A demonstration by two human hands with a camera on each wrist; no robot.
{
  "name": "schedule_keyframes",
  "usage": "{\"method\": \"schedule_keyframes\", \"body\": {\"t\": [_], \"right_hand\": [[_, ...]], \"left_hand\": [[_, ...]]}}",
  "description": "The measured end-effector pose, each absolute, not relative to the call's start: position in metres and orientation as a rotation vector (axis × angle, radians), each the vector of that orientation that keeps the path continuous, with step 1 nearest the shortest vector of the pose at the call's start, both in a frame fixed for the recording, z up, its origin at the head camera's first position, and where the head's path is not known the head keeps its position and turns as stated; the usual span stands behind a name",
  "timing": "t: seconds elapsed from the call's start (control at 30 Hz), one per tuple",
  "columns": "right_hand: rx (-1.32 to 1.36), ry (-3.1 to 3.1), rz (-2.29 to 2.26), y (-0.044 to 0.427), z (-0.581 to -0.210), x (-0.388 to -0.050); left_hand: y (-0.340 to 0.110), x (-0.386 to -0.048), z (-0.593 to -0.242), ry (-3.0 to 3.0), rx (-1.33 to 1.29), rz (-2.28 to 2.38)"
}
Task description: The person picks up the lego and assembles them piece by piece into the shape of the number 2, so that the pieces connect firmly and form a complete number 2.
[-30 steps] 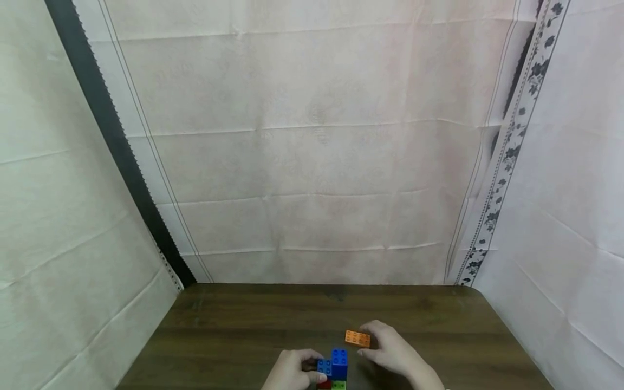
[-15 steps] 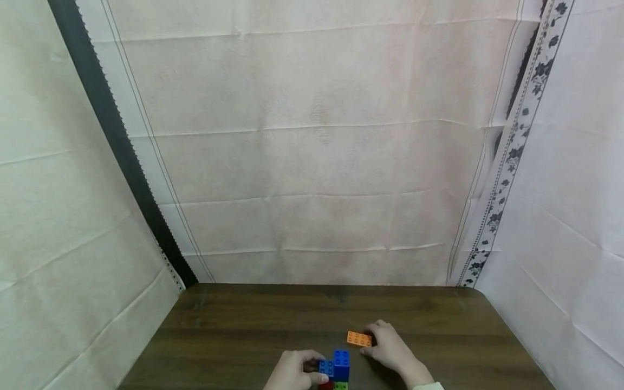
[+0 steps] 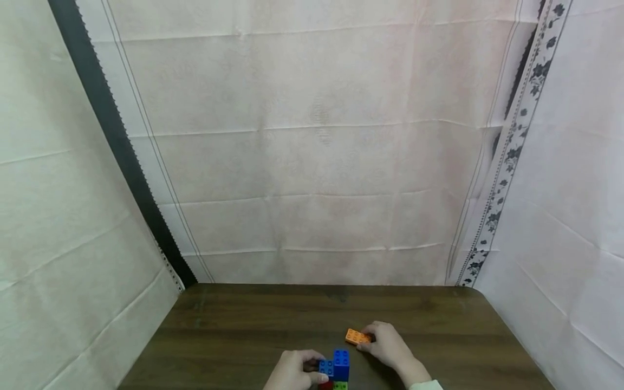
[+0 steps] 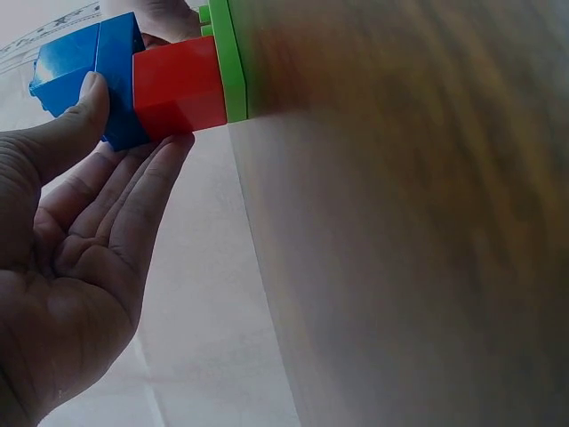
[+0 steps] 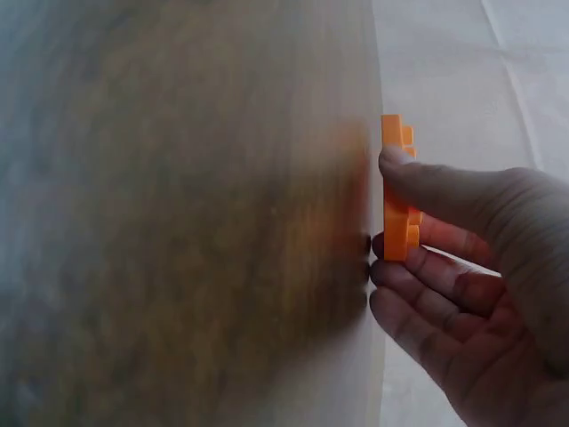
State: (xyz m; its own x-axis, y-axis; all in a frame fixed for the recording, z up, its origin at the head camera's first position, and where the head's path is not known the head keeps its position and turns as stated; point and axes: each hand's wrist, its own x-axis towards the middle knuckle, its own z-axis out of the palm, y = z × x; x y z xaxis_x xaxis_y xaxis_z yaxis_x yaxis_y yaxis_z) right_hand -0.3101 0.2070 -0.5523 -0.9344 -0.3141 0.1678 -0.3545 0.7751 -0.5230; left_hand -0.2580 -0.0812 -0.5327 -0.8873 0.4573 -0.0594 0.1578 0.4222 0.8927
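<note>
A stack of toy building bricks stands on the table at the bottom of the head view. Its blue bricks (image 3: 342, 365) sit on a red brick (image 4: 179, 87), with a thin green brick (image 4: 229, 62) lowest against the wood. My left hand (image 3: 294, 370) grips the stack from the left, thumb on the blue part in the left wrist view. Farther back and to the right, my right hand (image 3: 387, 345) pinches a flat orange brick (image 5: 394, 194) between thumb and fingers. The orange brick is close to the tabletop; whether it touches cannot be told.
The dark wooden table (image 3: 234, 330) has rounded far corners. Pale cloth (image 3: 312, 162) hangs behind it and along both sides. A black strip (image 3: 122, 146) runs down the left corner and a floral border (image 3: 512, 151) down the right.
My right hand has closed its thumb and fingers on the orange brick, which has turned slightly. The left hand stays on the stack.
</note>
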Motion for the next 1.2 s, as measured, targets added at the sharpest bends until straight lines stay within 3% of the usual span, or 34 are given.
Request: {"method": "schedule_keyframes", "body": {"t": [0.73, 1.2], "right_hand": [[0.54, -2.824, 1.026, 0.2, -0.53, -0.298], [0.717, -2.778, 1.323, 0.187, -0.51, -0.276]], "left_hand": [[-0.082, -0.258, -0.53, 2.37, 0.54, 1.464], [-0.082, -0.255, -0.529, 2.376, 0.553, 1.473]]}}
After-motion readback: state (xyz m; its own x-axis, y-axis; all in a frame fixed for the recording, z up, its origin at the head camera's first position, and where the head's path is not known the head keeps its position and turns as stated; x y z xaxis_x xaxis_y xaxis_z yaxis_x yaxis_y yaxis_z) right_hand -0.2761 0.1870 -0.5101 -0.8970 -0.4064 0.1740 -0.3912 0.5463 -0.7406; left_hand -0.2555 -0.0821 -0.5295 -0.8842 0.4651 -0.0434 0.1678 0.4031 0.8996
